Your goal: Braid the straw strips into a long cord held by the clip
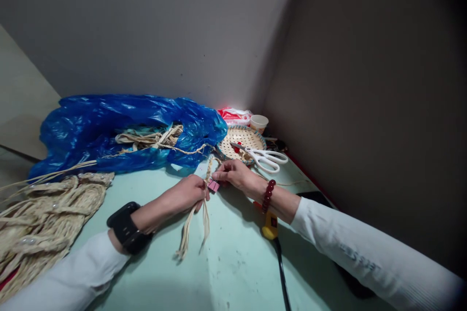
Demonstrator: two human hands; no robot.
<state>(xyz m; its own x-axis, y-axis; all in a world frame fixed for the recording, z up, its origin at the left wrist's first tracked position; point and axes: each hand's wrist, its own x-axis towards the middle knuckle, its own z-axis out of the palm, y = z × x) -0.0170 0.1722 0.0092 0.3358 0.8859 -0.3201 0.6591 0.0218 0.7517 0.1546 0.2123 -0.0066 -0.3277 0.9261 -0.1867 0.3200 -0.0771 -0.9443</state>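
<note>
In the head view, a thin straw braid point(208, 171) runs down between my two hands above the pale green table. My left hand point(188, 192) is closed, pinching the braid's lower part, and loose strand ends point(185, 238) hang below it. From the other side my right hand point(237, 175) reaches in, thumb and fingers closed on a pink binder clip point(213, 186). The clip sits at the braid; whether its jaws grip the straw cannot be made out.
A blue plastic bag point(80, 129) holds a straw bundle point(156, 138). White-handled scissors point(272, 159) lie across a round woven basket point(233, 137), near a paper cup point(259, 121). A yellow-handled corded tool point(270, 227) lies under my right forearm. Braided straw work point(78, 204) covers the left.
</note>
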